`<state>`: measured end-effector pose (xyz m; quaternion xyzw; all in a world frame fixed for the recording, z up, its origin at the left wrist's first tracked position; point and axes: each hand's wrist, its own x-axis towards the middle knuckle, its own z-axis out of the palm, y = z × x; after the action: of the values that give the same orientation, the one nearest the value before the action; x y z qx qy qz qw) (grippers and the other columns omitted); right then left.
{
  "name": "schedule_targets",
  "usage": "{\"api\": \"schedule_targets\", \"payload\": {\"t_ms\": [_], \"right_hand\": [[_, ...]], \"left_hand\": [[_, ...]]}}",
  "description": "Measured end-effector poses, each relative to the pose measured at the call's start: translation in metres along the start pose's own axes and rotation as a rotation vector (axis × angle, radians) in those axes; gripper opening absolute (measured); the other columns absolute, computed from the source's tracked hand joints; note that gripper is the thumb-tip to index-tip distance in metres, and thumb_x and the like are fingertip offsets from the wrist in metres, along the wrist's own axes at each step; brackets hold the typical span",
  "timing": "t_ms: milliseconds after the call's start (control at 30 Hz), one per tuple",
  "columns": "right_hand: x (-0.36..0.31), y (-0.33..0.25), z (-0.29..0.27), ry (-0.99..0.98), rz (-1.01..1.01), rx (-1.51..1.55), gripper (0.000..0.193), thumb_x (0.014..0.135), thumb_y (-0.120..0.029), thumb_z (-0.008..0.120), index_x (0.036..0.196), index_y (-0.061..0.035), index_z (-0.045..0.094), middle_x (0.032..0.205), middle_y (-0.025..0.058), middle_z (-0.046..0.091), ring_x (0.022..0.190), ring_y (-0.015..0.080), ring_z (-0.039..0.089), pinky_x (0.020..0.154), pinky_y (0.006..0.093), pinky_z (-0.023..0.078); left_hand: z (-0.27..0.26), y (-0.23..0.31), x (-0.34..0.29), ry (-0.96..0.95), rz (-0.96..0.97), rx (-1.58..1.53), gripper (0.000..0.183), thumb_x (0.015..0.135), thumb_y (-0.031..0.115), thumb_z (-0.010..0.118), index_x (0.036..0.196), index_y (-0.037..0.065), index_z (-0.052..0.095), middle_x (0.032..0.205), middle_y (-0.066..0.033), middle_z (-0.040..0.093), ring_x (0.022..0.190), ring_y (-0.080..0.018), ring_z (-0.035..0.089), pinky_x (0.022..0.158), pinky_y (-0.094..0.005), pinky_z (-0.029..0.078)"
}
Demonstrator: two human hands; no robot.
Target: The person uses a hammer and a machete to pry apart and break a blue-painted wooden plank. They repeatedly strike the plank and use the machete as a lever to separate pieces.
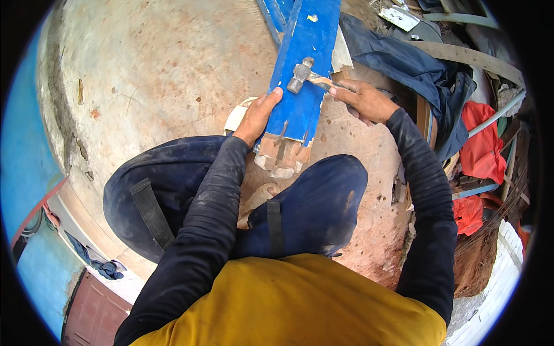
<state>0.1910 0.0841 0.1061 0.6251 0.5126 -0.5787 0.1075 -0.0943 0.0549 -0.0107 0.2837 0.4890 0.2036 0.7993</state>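
My right hand (pixel 366 101) is closed round the handle of a ball-peen hammer (pixel 300 74). The hammer's steel head lies over the top face of a blue-painted wooden beam (pixel 317 43), apparently touching it. My left hand (pixel 258 119) grips the beam's left edge, thumb on top, its other fingers hidden below. The beam's near end (pixel 283 154) is bare, splintered wood between my knees. What look like rusty nails (pixel 284 128) stick up close to that end.
Stained concrete floor (pixel 167 63) spreads to the left. At right lie a dark blue tarp (pixel 398 52), red plastic sheets (pixel 482 141), a curved wooden strip (pixel 470 57) and mixed scrap. A blue wall (pixel 29 132) and a brown door (pixel 95 314) stand at far left.
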Motion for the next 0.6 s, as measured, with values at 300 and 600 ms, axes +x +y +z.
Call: {"api": "schedule_targets", "payload": {"t_ms": [300,600], "right_hand": [[0.006,0.010,0.004,0.116,0.011,0.130,0.073,0.098,-0.069,0.059,0.135,-0.0063,0.065,0.057,0.0014,0.050,0.040,0.0116,0.051,0.036,0.0271,0.041],[0.007,0.007,0.013,0.160,-0.016,0.072,0.072,0.098,-0.069,0.057,0.132,-0.0069,0.068,0.058,0.0028,0.052,0.043,0.0141,0.057,0.039,0.0289,0.044]], "left_hand": [[-0.003,0.006,0.001,-0.001,-0.037,0.040,0.085,0.102,0.065,0.052,0.147,-0.008,0.052,0.138,-0.0254,0.063,0.121,-0.0284,0.066,0.105,-0.0357,0.051],[-0.004,-0.002,0.003,0.024,-0.032,0.014,0.081,0.103,0.063,0.052,0.143,-0.007,0.056,0.135,-0.0237,0.064,0.114,-0.0254,0.067,0.099,-0.0349,0.053]]}}
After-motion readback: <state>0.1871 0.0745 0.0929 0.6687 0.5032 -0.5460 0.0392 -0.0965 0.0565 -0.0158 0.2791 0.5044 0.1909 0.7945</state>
